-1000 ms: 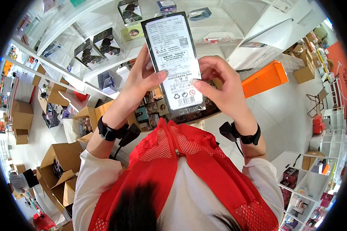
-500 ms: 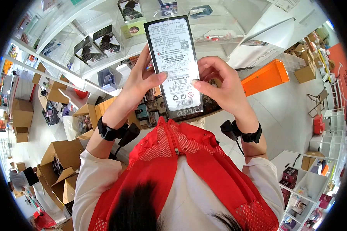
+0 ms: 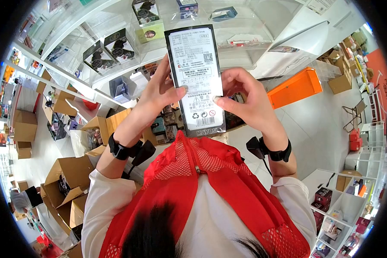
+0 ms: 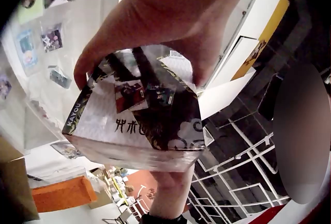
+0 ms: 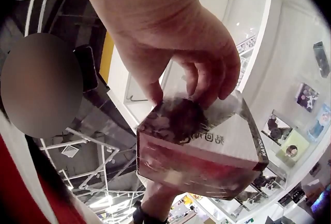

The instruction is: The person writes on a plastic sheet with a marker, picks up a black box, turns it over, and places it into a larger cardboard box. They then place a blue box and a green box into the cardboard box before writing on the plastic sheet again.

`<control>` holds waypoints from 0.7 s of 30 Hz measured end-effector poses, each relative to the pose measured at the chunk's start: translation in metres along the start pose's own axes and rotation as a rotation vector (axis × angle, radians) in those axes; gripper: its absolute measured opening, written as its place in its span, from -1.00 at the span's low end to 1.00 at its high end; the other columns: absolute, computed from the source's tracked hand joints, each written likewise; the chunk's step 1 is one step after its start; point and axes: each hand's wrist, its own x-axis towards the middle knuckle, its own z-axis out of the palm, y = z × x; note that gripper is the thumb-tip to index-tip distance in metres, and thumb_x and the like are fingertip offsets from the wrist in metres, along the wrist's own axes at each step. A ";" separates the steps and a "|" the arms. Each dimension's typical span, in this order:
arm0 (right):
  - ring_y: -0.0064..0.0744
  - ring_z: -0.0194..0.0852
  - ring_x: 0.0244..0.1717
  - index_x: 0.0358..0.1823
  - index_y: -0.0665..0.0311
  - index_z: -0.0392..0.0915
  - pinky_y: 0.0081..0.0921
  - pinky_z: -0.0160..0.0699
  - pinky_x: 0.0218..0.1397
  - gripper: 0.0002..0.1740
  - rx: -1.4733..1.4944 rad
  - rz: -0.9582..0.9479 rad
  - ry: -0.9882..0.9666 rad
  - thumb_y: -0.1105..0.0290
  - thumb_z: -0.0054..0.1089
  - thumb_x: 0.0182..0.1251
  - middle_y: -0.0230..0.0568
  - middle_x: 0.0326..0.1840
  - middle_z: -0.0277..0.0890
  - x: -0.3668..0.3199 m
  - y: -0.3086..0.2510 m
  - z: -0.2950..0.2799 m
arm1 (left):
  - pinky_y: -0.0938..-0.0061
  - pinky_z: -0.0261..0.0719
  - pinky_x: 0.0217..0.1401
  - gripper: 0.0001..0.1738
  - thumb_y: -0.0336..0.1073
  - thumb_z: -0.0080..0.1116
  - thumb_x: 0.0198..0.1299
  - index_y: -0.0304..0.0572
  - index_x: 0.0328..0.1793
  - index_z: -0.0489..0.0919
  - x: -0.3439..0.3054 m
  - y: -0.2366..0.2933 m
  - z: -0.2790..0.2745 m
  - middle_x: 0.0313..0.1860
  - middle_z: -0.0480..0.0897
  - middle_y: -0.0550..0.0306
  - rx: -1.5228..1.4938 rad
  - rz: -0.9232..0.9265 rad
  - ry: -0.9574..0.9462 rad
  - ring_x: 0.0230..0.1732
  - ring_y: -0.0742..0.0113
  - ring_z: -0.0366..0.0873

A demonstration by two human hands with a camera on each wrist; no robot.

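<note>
A tall black-edged KAYOU card box [image 3: 196,81] in clear wrap is held up in front of the chest, its white printed label toward the head camera. My left hand [image 3: 159,90] grips its left side, thumb on the label and fingers behind. From the right, my right hand [image 3: 250,98] pinches the opposite edge with the thumb near the warning text and the fingers bent. In the left wrist view the box [image 4: 137,115] shows a side with small card pictures and dark characters. The right wrist view shows the wrapped box [image 5: 201,157] below the right fingers.
A shelf with clear panels behind the box carries several boxed goods [image 3: 119,44]. Under the hands lie small picture packs [image 3: 170,122] in a carton. An orange panel [image 3: 294,88] stands right, open cardboard boxes [image 3: 69,182] left, and a white shelf unit [image 3: 342,200] lower right.
The box has come down a little toward the chest and stands straighter in the head view. Both hands have moved slightly with it, keeping their hold.
</note>
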 end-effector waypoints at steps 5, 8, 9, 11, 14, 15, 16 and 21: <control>-0.60 0.35 -0.31 -0.25 0.27 0.33 -0.61 0.40 -0.21 -0.59 0.091 0.017 -0.105 0.37 0.40 -0.03 -0.40 -0.33 0.36 -0.006 -0.001 -0.004 | 0.29 0.22 0.30 0.19 -0.03 0.33 -0.05 -0.23 0.49 -0.28 -0.004 -0.003 0.004 0.42 0.04 -0.08 -0.031 0.000 -0.071 0.35 0.10 0.15; -0.61 0.33 -0.30 -0.25 0.26 0.30 -0.61 0.38 -0.19 -0.56 0.213 0.031 -0.197 0.38 0.42 -0.05 -0.40 -0.31 0.32 -0.014 0.002 -0.008 | 0.26 0.24 0.28 0.23 0.02 0.35 -0.06 -0.19 0.50 -0.31 -0.019 0.003 0.013 0.45 -0.01 -0.10 -0.021 -0.045 -0.096 0.35 0.07 0.15; -0.61 0.32 -0.29 -0.25 0.26 0.29 -0.61 0.38 -0.19 -0.55 0.267 0.035 -0.232 0.38 0.43 -0.06 -0.39 -0.30 0.31 -0.017 0.003 -0.009 | 0.25 0.25 0.28 0.24 0.04 0.35 -0.06 -0.18 0.50 -0.32 -0.023 0.002 0.013 0.46 -0.03 -0.10 -0.015 -0.057 -0.116 0.35 0.06 0.15; -0.60 0.32 -0.28 -0.24 0.26 0.28 -0.59 0.38 -0.18 -0.49 0.362 0.073 -0.268 0.36 0.48 -0.10 -0.40 -0.28 0.30 -0.020 0.001 -0.010 | 0.24 0.28 0.25 0.29 0.14 0.36 -0.10 -0.14 0.50 -0.34 -0.028 0.002 0.014 0.48 -0.10 -0.10 -0.009 -0.068 -0.134 0.34 0.04 0.16; -0.59 0.33 -0.27 -0.24 0.26 0.28 -0.60 0.38 -0.19 -0.46 0.398 0.102 -0.262 0.35 0.51 -0.14 -0.39 -0.27 0.30 -0.023 -0.006 -0.011 | 0.27 0.31 0.21 0.33 0.20 0.36 -0.14 -0.12 0.50 -0.34 -0.034 0.001 0.017 0.48 -0.10 -0.08 0.010 -0.058 -0.133 0.34 0.06 0.17; -0.59 0.33 -0.28 -0.25 0.25 0.28 -0.60 0.38 -0.19 -0.46 0.398 0.104 -0.268 0.35 0.52 -0.15 -0.39 -0.27 0.30 -0.023 -0.007 -0.011 | 0.29 0.32 0.19 0.35 0.23 0.35 -0.16 -0.11 0.50 -0.35 -0.035 0.001 0.017 0.47 -0.07 -0.05 0.005 -0.060 -0.143 0.33 0.08 0.18; -0.59 0.33 -0.28 -0.25 0.25 0.28 -0.60 0.38 -0.19 -0.46 0.398 0.105 -0.273 0.36 0.52 -0.15 -0.39 -0.26 0.29 -0.024 -0.008 -0.012 | 0.29 0.32 0.20 0.35 0.24 0.35 -0.16 -0.12 0.50 -0.36 -0.037 0.003 0.018 0.47 -0.07 -0.04 0.001 -0.066 -0.147 0.32 0.08 0.18; -0.59 0.32 -0.31 -0.27 0.25 0.28 -0.61 0.37 -0.21 -0.46 0.395 0.087 -0.279 0.37 0.53 -0.18 -0.39 -0.27 0.29 -0.026 -0.015 -0.011 | 0.28 0.31 0.21 0.41 0.28 0.37 -0.23 -0.15 0.49 -0.37 -0.043 0.011 0.022 0.46 -0.07 -0.02 0.020 -0.074 -0.139 0.33 0.10 0.19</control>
